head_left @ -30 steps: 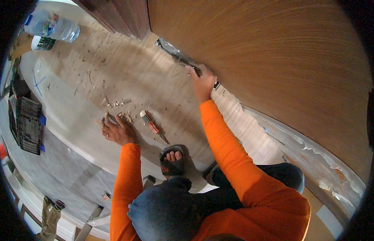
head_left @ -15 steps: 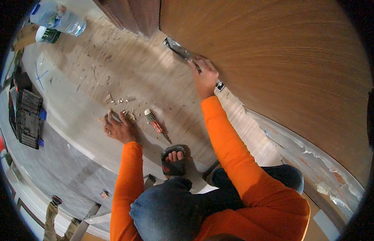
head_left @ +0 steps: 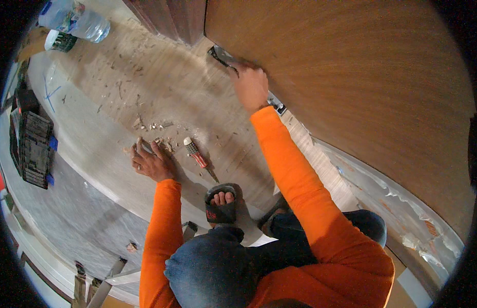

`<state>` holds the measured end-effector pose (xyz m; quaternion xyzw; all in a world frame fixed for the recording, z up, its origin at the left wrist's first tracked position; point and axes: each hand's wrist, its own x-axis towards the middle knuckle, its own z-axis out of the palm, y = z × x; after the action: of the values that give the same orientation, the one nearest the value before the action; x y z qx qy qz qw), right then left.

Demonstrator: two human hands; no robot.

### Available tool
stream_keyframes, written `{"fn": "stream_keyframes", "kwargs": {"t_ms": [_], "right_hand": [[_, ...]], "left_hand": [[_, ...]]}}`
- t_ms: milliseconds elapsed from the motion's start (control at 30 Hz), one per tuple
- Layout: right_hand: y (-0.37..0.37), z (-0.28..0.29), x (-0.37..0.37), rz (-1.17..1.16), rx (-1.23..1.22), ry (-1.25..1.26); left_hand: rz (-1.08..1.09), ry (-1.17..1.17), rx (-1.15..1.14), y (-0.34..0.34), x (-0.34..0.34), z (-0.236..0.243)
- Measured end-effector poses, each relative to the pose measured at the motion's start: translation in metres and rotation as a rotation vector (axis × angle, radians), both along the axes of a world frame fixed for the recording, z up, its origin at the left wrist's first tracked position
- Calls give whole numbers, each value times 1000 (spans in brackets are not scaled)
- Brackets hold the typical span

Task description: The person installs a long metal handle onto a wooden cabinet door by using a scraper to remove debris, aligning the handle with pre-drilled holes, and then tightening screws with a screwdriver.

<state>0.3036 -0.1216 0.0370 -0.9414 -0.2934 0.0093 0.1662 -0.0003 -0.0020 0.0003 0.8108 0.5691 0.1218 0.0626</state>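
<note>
My left hand [head_left: 152, 159] rests on the floor [head_left: 115, 92] with fingers spread, among wood chips [head_left: 165, 146]. A screwdriver [head_left: 196, 154] with a red, striped handle lies just right of it, near my sandalled foot [head_left: 220, 203]. At the bottom edge of the brown wooden door [head_left: 336, 77], my right hand [head_left: 250, 83] has curled fingers on a long metal fitting [head_left: 276, 104]. The fitting's far end is dark and reaches toward the door's corner; the hand hides its middle and my fingertips.
A water bottle [head_left: 74, 20] lies beside a green-and-white tub [head_left: 60, 41]. A black toolbox [head_left: 34, 149] is at left. A reddish-brown frame [head_left: 172, 18] meets the door. Pale, torn plastic sheeting [head_left: 402, 210] runs along the right; another person's legs [head_left: 80, 282] show lower left.
My right hand has moved up and left along the fitting. My left hand stays about in place on the floor. The other person's legs at lower left have shifted.
</note>
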Motion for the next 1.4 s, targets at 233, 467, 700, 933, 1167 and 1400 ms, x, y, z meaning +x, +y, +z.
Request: {"fn": "stream_keyframes", "kwargs": {"t_ms": [233,467,700,933,1167,1400], "right_hand": [[2,0,3,-9,-174,123],[-49,-14,-36,-326,750,480],[-47,-9,-22,-214,469,158],[-15,-2,-8,-87,11,42],[-50,-26,-13,40,99,-137],[-60,-34,-32,-251,748,245]], "left_hand": [[10,13,-13,0,3,2],[1,22,30,0,4,4],[19,9,16,-1,3,0],[-85,113,105,1,-1,-4],[-36,4,65,-1,0,-6],[-12,4,50,1,-1,-7]]}}
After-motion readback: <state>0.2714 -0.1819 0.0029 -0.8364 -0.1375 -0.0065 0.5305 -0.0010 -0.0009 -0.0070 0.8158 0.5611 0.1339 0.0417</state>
